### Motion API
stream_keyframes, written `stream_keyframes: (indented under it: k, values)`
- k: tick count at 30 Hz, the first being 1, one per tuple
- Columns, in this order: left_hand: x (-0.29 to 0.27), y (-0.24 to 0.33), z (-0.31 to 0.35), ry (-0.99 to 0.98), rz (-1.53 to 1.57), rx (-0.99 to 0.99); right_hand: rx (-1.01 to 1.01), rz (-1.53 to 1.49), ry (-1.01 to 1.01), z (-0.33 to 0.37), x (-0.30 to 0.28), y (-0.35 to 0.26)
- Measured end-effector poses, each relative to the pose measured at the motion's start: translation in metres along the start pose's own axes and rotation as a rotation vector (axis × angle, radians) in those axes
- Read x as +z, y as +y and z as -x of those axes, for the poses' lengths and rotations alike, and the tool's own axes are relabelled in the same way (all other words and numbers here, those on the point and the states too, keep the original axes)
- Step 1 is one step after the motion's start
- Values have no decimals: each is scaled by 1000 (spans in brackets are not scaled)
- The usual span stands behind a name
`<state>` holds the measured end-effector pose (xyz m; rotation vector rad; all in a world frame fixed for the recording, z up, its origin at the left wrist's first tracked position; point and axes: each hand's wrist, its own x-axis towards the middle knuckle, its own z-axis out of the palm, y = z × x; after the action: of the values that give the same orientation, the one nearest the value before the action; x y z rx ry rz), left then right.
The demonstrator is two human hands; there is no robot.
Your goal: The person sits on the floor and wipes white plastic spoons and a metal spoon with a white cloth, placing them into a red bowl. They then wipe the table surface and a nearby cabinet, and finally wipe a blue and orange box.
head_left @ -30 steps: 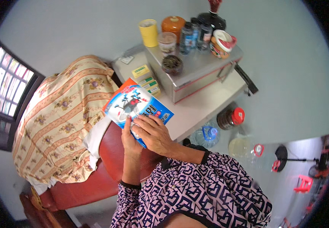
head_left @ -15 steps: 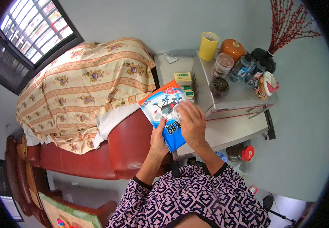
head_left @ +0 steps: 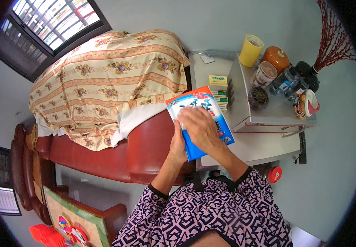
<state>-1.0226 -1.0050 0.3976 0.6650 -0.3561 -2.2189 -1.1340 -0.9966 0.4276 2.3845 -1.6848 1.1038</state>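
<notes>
A flat orange, white and blue packet (head_left: 198, 100) with a cartoon insect print is held tilted in front of me. My left hand (head_left: 178, 147) grips its lower left edge, thumb along the front and the other fingers hidden behind. Across the packet's face lies my right hand (head_left: 203, 131), fingers bent and blurred by motion. A crumpled white tissue-like piece showed under those fingers a moment ago; now the hand mostly hides it.
Beyond the packet, small boxes (head_left: 218, 83) line a pale cabinet (head_left: 254, 148). A raised metal unit (head_left: 243, 105) bears jars, bottles and a yellow canister (head_left: 251, 51). To the left stands a red sofa (head_left: 145, 146) under a floral cloth (head_left: 116, 78); a low table (head_left: 79, 206) is at lower left.
My right hand has slid leftward across the packet's face, covering the insect print. The view has shifted, so the surroundings sit differently. My left hand keeps its hold.
</notes>
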Motion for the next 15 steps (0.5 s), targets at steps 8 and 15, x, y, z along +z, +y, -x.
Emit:
stream_keyframes:
  k: [8, 15]
  values:
    - [-16, 19, -9, -11, -65, 179, -108, -38, 3, 52, -28, -16]
    - [-5, 27, 7, 47, -88, 116, 249, -4, 173, 23, -26, 24]
